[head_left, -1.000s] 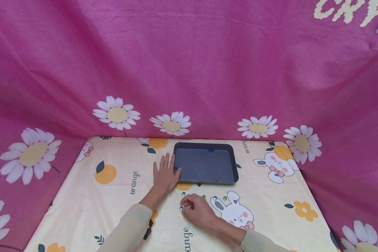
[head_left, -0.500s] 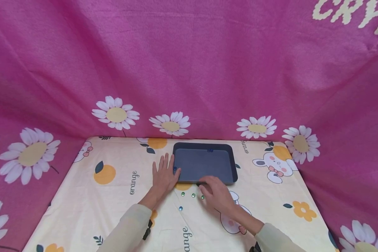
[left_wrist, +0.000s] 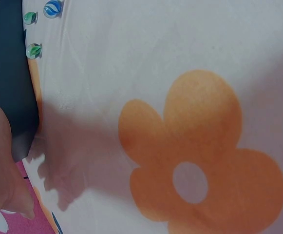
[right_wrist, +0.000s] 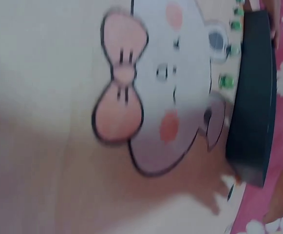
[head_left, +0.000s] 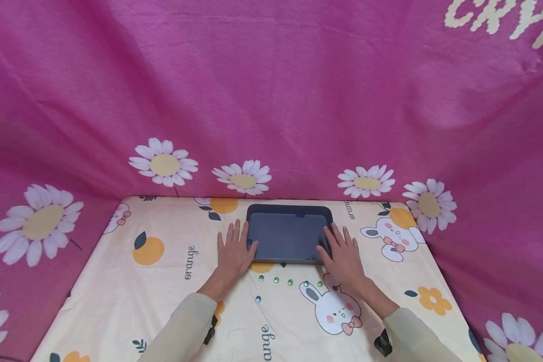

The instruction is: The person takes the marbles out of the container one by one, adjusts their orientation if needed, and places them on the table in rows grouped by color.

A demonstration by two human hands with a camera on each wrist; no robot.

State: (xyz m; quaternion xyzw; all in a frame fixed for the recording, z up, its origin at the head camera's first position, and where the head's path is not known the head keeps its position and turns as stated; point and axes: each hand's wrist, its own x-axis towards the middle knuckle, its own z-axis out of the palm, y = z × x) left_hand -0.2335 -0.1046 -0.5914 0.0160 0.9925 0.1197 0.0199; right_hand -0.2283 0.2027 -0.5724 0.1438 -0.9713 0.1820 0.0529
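A shallow dark grey tray (head_left: 289,239) lies on the table between my two hands. My left hand (head_left: 234,255) rests at its left side, fingers straight and spread, thumb over the rim. At the opposite side, my right hand (head_left: 345,259) touches the tray's right edge, its fingers also straight. Dark blue marbles (head_left: 300,215) sit inside by the back wall, with more near the left wall. In front of the tray, several green-swirled marbles (head_left: 290,282) form a loose row. A blue-and-white marble (left_wrist: 52,8) lies nearer to me. The right wrist view shows a green marble (right_wrist: 226,81) beside the tray wall.
A cream cloth (head_left: 163,311) printed with oranges, flowers and rabbits covers the table. Behind and at both sides hangs a pink curtain (head_left: 271,100) with daisies, close to the table's back edge.
My right hand has moved from beside the blue marble, up past the tray's front edge, to its right side, and its curled fingers have straightened. My left hand stays at the left side.
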